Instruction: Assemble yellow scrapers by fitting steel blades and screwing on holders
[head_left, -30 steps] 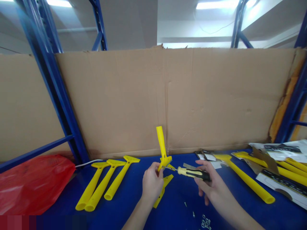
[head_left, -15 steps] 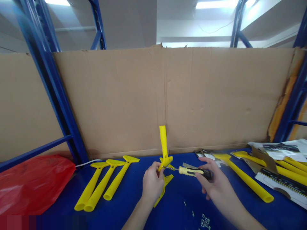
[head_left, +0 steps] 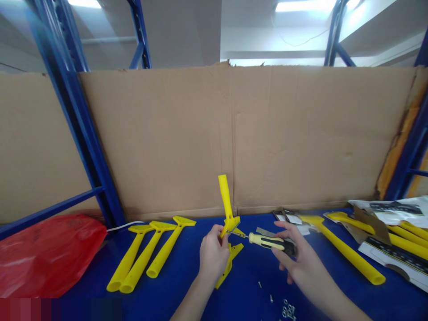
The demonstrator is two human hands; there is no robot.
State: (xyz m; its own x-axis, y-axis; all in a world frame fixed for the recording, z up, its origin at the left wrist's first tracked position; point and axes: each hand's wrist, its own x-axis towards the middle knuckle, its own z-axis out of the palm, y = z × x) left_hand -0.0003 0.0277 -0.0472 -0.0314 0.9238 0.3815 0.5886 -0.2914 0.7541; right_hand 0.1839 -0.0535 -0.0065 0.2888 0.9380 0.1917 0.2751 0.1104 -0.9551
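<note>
The handle (head_left: pixel 224 194) at six o'clock is of yellow plastic, smooth and slightly glossy. Near five o'clock, the screwdriver (head_left: pixel 267 242) has a plastic grip and a shaft (head_left: pixel 239 234) of metal. The nuts (head_left: pixel 289 310) at five o'clock are shiny metal. At eight o'clock, the bag (head_left: pixel 50 254) is thin glossy plastic, wrinkled. The board (head_left: pixel 174 138) at twelve o'clock is matt, creased cardboard; between nine and ten, the post (head_left: pixel 82 133) is glossy painted metal.

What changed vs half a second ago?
The held yellow handle has tipped: its top swung left from nearly upright. Nothing visibly taken hold of or let go. Unchanged: left hand gripping it, right hand at the screwdriver, three yellow handles lying at left.
</note>
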